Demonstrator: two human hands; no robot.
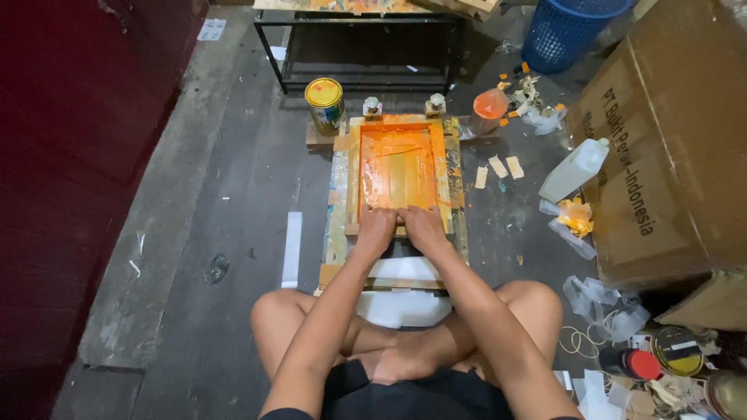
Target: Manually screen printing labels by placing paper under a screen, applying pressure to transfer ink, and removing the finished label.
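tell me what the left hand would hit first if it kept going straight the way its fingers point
The left hand points away from the body along the orange-inked screen it presses on. Straight ahead it would probably meet the far edge of the wooden frame, then the small clamp behind it; depth is unclear.

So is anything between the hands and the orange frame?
Nothing visible. The left hand and right hand already press side by side on the near edge of the orange frame. The paint can stands beyond its far left corner.
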